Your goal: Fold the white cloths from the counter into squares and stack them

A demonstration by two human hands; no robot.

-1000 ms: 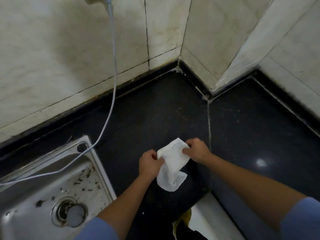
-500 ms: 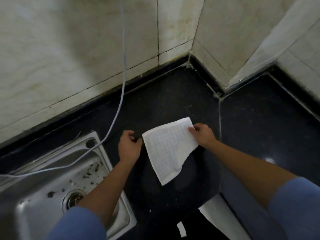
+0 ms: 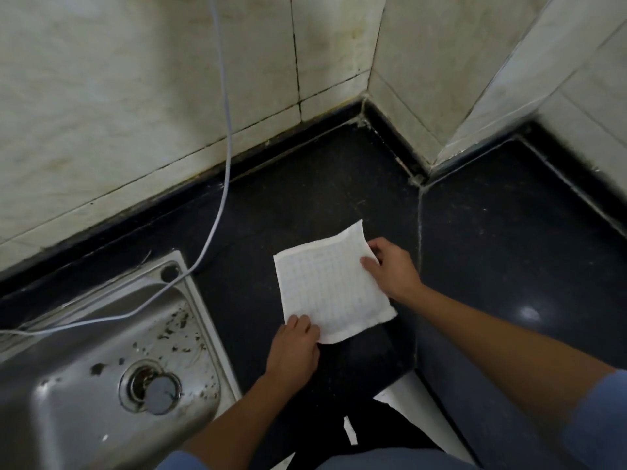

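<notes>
One white waffle-textured cloth (image 3: 330, 283) lies spread flat on the dark counter (image 3: 305, 184), roughly square and turned a little. My left hand (image 3: 295, 347) pinches its near left corner. At the cloth's right edge, near the far corner, my right hand (image 3: 390, 269) grips it with curled fingers. No other cloth or stack is in view.
A steel sink (image 3: 101, 351) with a drain (image 3: 151, 390) sits at the left, debris on its floor. A white cord (image 3: 222, 184) hangs down the tiled wall into the sink. The counter wraps round a tiled corner (image 3: 420, 178). The counter's front edge is just behind my forearms.
The cloth went from crumpled between both hands to opened out and laid flat on the counter. My left hand moved from its far left corner to its near left corner.
</notes>
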